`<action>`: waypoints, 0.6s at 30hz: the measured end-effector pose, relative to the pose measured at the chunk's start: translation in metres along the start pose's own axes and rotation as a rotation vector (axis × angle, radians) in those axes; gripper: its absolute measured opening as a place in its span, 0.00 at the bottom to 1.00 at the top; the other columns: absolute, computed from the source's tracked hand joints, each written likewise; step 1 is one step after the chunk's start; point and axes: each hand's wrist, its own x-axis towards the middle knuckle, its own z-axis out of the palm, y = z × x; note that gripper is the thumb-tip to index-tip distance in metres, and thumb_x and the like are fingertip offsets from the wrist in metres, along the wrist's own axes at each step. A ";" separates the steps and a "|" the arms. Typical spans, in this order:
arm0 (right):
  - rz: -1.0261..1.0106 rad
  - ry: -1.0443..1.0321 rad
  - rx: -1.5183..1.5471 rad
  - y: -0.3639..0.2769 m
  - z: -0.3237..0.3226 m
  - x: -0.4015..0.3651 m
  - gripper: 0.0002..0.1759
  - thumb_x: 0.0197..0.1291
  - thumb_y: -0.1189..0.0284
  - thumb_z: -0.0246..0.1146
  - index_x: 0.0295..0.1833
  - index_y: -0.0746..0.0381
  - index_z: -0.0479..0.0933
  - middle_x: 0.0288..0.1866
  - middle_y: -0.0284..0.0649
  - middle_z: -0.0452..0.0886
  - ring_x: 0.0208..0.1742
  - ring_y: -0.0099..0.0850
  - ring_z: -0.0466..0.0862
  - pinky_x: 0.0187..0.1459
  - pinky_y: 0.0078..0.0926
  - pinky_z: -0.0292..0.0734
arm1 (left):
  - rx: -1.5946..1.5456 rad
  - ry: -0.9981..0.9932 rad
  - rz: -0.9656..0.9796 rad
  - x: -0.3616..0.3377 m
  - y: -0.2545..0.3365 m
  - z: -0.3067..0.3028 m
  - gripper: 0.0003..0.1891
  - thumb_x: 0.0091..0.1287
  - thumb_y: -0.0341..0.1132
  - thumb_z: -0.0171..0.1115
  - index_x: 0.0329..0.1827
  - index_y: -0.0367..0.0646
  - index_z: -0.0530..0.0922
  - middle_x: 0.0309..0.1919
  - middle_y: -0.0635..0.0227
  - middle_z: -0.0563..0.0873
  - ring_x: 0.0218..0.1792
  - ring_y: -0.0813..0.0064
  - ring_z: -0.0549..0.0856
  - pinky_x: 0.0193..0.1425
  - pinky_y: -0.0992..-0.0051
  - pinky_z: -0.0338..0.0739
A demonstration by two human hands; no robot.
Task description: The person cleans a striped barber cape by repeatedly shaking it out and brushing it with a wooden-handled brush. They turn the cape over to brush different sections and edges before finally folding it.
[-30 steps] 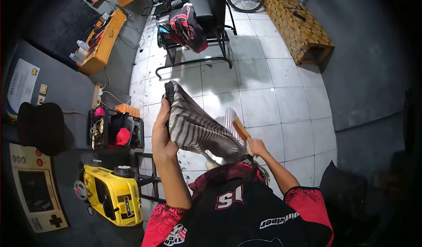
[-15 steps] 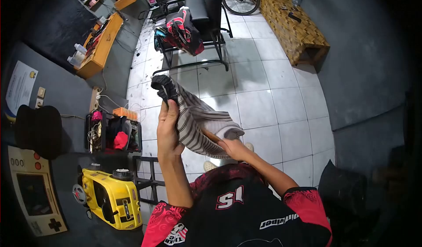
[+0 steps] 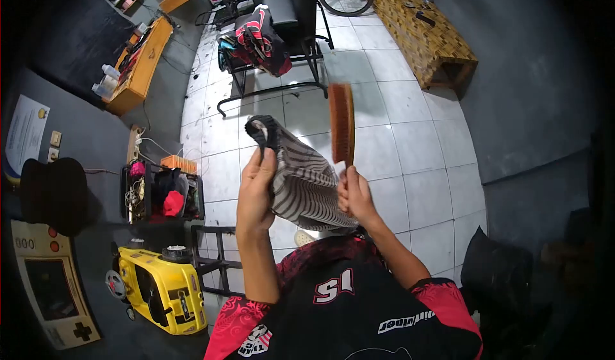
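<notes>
White tiles (image 3: 416,145) backdrop a striped cloth (image 3: 306,190), pinched by the left hand (image 3: 257,190) near its dark band (image 3: 272,133); the right hand (image 3: 358,198) clasps a brush (image 3: 341,124) below its head.

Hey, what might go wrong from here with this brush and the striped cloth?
The cloth might slip: the left hand holds it near its dark band, and could drop it on the speckled floor.

The brush might snag the cloth's loose folds, since the right hand holds it close beside them.
</notes>
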 end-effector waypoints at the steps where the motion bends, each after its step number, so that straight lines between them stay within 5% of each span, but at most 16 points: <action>1: -0.071 -0.069 0.108 -0.007 0.022 -0.004 0.18 0.69 0.57 0.45 0.34 0.61 0.65 0.16 0.35 0.66 0.11 0.22 0.67 0.13 0.23 0.59 | 0.016 -0.033 0.008 0.000 -0.003 0.005 0.16 0.70 0.37 0.50 0.56 0.37 0.71 0.45 0.68 0.81 0.42 0.80 0.80 0.46 0.80 0.74; 3: -0.609 0.026 -0.630 -0.002 0.049 -0.007 0.13 0.67 0.65 0.48 0.39 0.65 0.67 0.19 0.43 0.70 0.16 0.33 0.72 0.19 0.33 0.66 | 0.021 -0.115 -0.002 -0.003 -0.007 0.014 0.18 0.70 0.37 0.50 0.58 0.36 0.69 0.47 0.68 0.80 0.45 0.81 0.79 0.49 0.81 0.72; 5: -0.860 0.023 -0.758 0.016 0.053 -0.003 0.11 0.66 0.69 0.48 0.43 0.67 0.68 0.23 0.48 0.73 0.22 0.42 0.76 0.26 0.38 0.70 | 0.026 -0.144 0.031 -0.004 -0.005 0.019 0.17 0.70 0.36 0.51 0.57 0.36 0.71 0.44 0.69 0.81 0.42 0.83 0.79 0.46 0.83 0.72; 7: -0.762 -0.095 -0.697 0.070 0.026 0.025 0.11 0.64 0.72 0.47 0.46 0.68 0.68 0.27 0.52 0.75 0.29 0.50 0.78 0.31 0.42 0.71 | 0.002 -0.156 0.044 -0.004 0.004 0.018 0.16 0.69 0.36 0.52 0.56 0.36 0.72 0.42 0.69 0.82 0.39 0.84 0.80 0.43 0.84 0.73; 9: -0.159 -0.349 -1.432 0.104 -0.042 0.038 0.15 0.61 0.68 0.49 0.48 0.65 0.71 0.38 0.56 0.79 0.40 0.51 0.79 0.39 0.46 0.74 | -0.016 -0.126 0.123 -0.008 0.018 0.015 0.15 0.69 0.36 0.52 0.52 0.35 0.74 0.40 0.67 0.83 0.36 0.82 0.81 0.41 0.82 0.75; 11: 0.162 -0.502 -1.760 0.135 -0.106 0.044 0.17 0.61 0.64 0.50 0.48 0.64 0.74 0.40 0.55 0.79 0.42 0.50 0.80 0.44 0.47 0.74 | -0.026 -0.076 0.163 -0.009 0.024 0.011 0.14 0.69 0.36 0.52 0.51 0.35 0.75 0.42 0.64 0.83 0.39 0.78 0.82 0.43 0.80 0.76; 12: 0.297 -0.316 -1.710 0.184 -0.160 0.054 0.20 0.62 0.61 0.48 0.46 0.64 0.77 0.44 0.54 0.79 0.45 0.51 0.80 0.47 0.47 0.74 | -0.053 -0.074 0.180 -0.011 0.027 0.011 0.14 0.69 0.35 0.52 0.50 0.34 0.75 0.43 0.63 0.83 0.40 0.77 0.83 0.44 0.79 0.76; 13: 0.412 -0.145 -1.651 0.134 -0.141 0.026 0.24 0.63 0.58 0.44 0.45 0.65 0.78 0.47 0.55 0.78 0.47 0.51 0.79 0.48 0.45 0.73 | -0.077 -0.055 0.183 -0.012 0.029 0.009 0.14 0.69 0.36 0.51 0.50 0.34 0.75 0.43 0.62 0.83 0.40 0.76 0.83 0.45 0.78 0.76; 16: 0.421 -0.160 -1.706 0.173 -0.214 0.044 0.29 0.64 0.54 0.43 0.55 0.67 0.70 0.42 0.57 0.79 0.43 0.56 0.79 0.46 0.49 0.72 | 0.034 -0.042 0.202 -0.008 0.035 0.002 0.14 0.69 0.36 0.51 0.50 0.34 0.75 0.42 0.62 0.83 0.40 0.76 0.83 0.44 0.78 0.76; 18: 0.214 -0.006 -1.546 0.153 -0.204 0.051 0.27 0.65 0.52 0.43 0.48 0.65 0.73 0.33 0.52 0.80 0.33 0.49 0.80 0.36 0.44 0.74 | 0.141 -0.052 0.160 -0.007 0.037 -0.003 0.15 0.69 0.36 0.51 0.50 0.33 0.75 0.41 0.64 0.83 0.39 0.78 0.82 0.44 0.80 0.75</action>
